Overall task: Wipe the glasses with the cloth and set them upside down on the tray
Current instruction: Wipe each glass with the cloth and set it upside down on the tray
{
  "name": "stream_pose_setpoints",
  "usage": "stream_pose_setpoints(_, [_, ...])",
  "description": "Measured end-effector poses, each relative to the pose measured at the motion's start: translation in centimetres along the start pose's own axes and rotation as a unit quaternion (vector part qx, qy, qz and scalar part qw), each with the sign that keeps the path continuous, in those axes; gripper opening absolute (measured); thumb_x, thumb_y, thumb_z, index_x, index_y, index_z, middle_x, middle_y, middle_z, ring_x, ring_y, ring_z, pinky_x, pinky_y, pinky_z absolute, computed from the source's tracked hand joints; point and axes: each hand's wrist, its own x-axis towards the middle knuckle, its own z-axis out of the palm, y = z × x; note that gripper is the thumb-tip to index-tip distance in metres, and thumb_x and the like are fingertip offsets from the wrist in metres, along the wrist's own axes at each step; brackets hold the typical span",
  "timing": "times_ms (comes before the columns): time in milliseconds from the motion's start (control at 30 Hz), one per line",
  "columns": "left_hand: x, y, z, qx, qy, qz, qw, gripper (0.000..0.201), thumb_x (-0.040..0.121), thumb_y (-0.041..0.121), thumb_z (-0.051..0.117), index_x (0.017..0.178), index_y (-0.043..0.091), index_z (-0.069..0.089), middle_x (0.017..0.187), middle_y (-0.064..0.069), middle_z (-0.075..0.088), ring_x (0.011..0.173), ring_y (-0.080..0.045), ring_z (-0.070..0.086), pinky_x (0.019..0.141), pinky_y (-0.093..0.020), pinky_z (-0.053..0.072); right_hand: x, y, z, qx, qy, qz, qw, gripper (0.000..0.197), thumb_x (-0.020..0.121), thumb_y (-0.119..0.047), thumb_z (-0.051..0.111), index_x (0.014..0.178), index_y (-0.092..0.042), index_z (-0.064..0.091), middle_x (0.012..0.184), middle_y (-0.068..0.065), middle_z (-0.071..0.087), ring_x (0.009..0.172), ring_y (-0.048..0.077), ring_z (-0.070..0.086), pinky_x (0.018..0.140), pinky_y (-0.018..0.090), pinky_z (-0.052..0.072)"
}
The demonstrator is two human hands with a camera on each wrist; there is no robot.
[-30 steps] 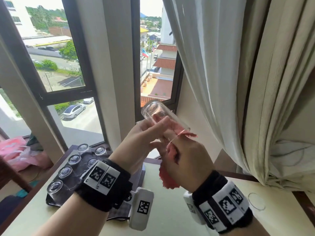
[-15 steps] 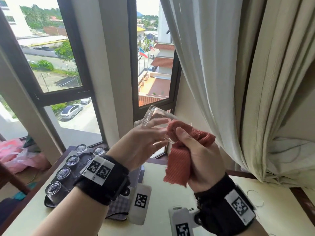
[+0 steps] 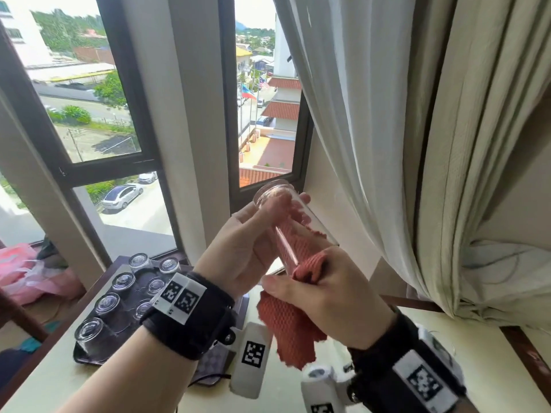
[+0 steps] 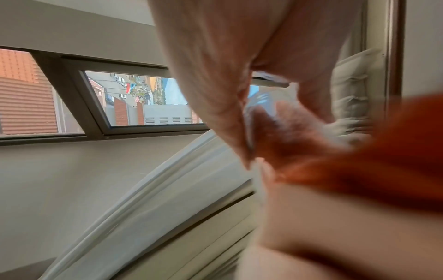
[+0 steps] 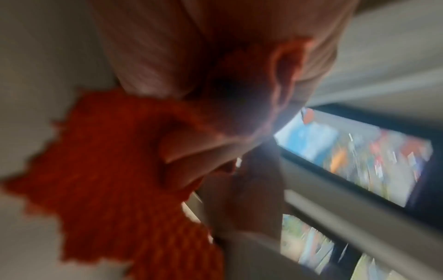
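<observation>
A clear tall glass (image 3: pixel 269 194) is held up in front of the window, tilted with its base up and to the left. My left hand (image 3: pixel 247 242) grips it round the middle. A red waffle cloth (image 3: pixel 290 326) is pushed into the glass's mouth, and part of it shows through the wall. My right hand (image 3: pixel 322 296) grips the cloth at the mouth, and the rest hangs below. The dark tray (image 3: pixel 86 357) lies on the table at lower left with several glasses (image 3: pixel 89 333) upside down on it. Both wrist views are blurred; the cloth (image 5: pixel 107 170) fills the right one.
A pale table (image 3: pixel 477 368) runs under my hands, with its dark edge at the right. White and beige curtains (image 3: pixel 417 144) hang close on the right. The window frame (image 3: pixel 229 114) stands behind the glass. A pink heap (image 3: pixel 26 272) lies at far left.
The cloth was outside the glass's mouth half a second ago; my right hand has pushed it into the glass. My left hand has kept its grip on the glass.
</observation>
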Motion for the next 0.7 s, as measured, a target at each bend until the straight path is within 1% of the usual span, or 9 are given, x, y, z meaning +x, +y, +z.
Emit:
stream_pose_setpoints(100, [0.2,-0.4,-0.3,-0.039,-0.061,0.022,0.997,0.064,0.095,0.037,0.077,0.148,0.009,0.055,0.163,-0.018,0.046,0.143,-0.036,0.051,0.121,-0.061,0.037,-0.6,-1.7,-0.7,0.346,-0.059,0.115,0.930,0.030,0.080,0.007,0.069,0.106,-0.007,0.069,0.066,0.008,0.069,0.053,0.020,0.070,0.051,0.028,0.059])
stream_pose_setpoints(200, [0.5,-0.3,-0.4,-0.033,-0.091,0.032,0.995,0.059,0.101,0.029,0.070,0.151,0.007,0.048,0.167,-0.020,0.038,0.149,-0.039,0.042,0.122,-0.064,0.032,-0.7,-1.9,-1.0,0.524,-0.156,0.133,0.826,0.020,0.082,0.005,0.074,0.099,0.003,0.065,0.063,0.013,0.065,0.046,0.020,0.068,0.044,0.026,0.057])
stream_pose_setpoints(267, [0.5,-0.2,-0.4,-0.037,-0.085,0.024,0.995,0.067,0.099,0.030,0.073,0.154,0.006,0.044,0.164,-0.023,0.041,0.145,-0.040,0.047,0.121,-0.062,0.037,-0.6,-1.9,-0.4,0.494,-0.103,0.150,0.850,0.018,0.077,0.011,0.070,0.094,0.004,0.067,0.062,0.014,0.062,0.043,0.022,0.065,0.042,0.027,0.056])
stream_pose_setpoints(367, [0.4,0.0,-0.6,0.027,-0.038,0.012,0.999,0.071,0.087,0.037,0.086,0.141,0.002,0.057,0.140,-0.025,0.062,0.124,-0.038,0.062,0.112,-0.059,0.047,-0.4,-1.0,-0.1,-0.008,0.000,0.078,0.997,0.027,0.079,0.004,0.071,0.106,0.003,0.066,0.073,0.015,0.067,0.058,0.026,0.066,0.055,0.034,0.058])
stream_pose_setpoints(400, [0.4,0.2,-0.6,0.079,-0.008,0.011,0.997,0.067,0.084,0.039,0.088,0.132,0.001,0.063,0.127,-0.023,0.068,0.114,-0.036,0.067,0.107,-0.056,0.053,-0.1,-0.7,-0.2,-0.220,-0.013,0.042,0.974,0.024,0.084,-0.003,0.069,0.105,0.007,0.066,0.075,0.015,0.070,0.065,0.029,0.067,0.064,0.038,0.060])
stream_pose_setpoints(467, [0.4,0.4,-0.1,0.194,0.054,0.003,0.980,0.060,0.081,0.041,0.085,0.118,-0.002,0.067,0.104,-0.017,0.076,0.097,-0.030,0.075,0.090,-0.044,0.064,0.4,-0.7,-0.4,-0.538,-0.085,0.056,0.837,0.022,0.094,-0.018,0.056,0.104,-0.003,0.068,0.088,0.010,0.074,0.082,0.028,0.070,0.078,0.030,0.055])
stream_pose_setpoints(567, [0.5,0.5,0.6,0.312,0.109,0.010,0.944,0.066,0.073,0.051,0.082,0.113,0.000,0.069,0.094,-0.010,0.080,0.090,-0.025,0.080,0.077,-0.033,0.065,0.4,-1.0,-0.1,-0.656,-0.097,0.031,0.748,0.025,0.102,-0.018,0.045,0.115,-0.021,0.065,0.107,0.004,0.073,0.098,0.026,0.068,0.077,0.027,0.040])
stream_pose_setpoints(600, [0.5,0.6,0.7,0.330,0.113,0.023,0.937,0.065,0.073,0.052,0.082,0.112,0.001,0.069,0.094,-0.009,0.081,0.090,-0.024,0.080,0.076,-0.032,0.065,0.5,-0.7,-0.1,-0.638,-0.098,0.033,0.763,0.024,0.101,-0.017,0.045,0.111,-0.022,0.067,0.104,0.001,0.075,0.096,0.022,0.069,0.078,0.026,0.043])
stream_pose_setpoints(700, [0.3,0.9,0.5,0.265,0.066,0.039,0.961,0.063,0.084,0.041,0.081,0.120,-0.008,0.063,0.103,-0.018,0.079,0.093,-0.029,0.079,0.078,-0.036,0.065,0.3,0.0,-0.8,-0.346,-0.072,0.051,0.934,0.029,0.093,-0.006,0.062,0.104,-0.033,0.065,0.082,-0.017,0.073,0.077,-0.002,0.069,0.082,0.026,0.057])
